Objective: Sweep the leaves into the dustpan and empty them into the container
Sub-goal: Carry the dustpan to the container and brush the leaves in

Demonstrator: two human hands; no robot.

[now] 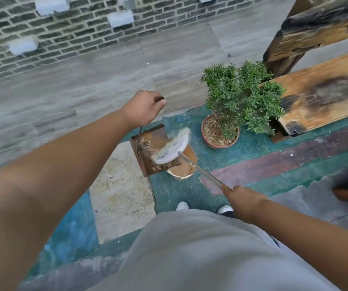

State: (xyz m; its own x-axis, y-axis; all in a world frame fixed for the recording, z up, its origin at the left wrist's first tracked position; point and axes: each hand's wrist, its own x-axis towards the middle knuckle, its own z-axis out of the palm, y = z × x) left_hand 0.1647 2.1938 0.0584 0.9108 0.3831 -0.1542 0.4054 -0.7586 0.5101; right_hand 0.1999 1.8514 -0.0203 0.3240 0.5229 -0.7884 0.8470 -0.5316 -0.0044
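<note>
Head view, looking down. At frame centre, a rusty dustpan (pixel 147 152) tipped over a round container (pixel 182 172), its open edge toward the lower right, its thin upright handle rising to the upper left. Left hand (pixel 144 109) curled around the dark handle top, thumb pressed along it, the pan hanging well below the fingers (pixel 164 102). Dry brown leaves (pixel 146 147) piled against the pan's left wall. White broom (pixel 173 147) lying across the pan, bristles toward the upper left, head stretched from lower left to upper right. Metal broom stick (pixel 202 172) running from the head down to the lower right, into the right hand (pixel 241 198); fingers wrapped around the stick, the head well beyond them. Potted plant (pixel 238 95) just right of the container, in front of a scorched wooden bench (pixel 324 95). White shoes (pixel 182 205) on the green floor (pixel 189 194) at lower centre.
</note>
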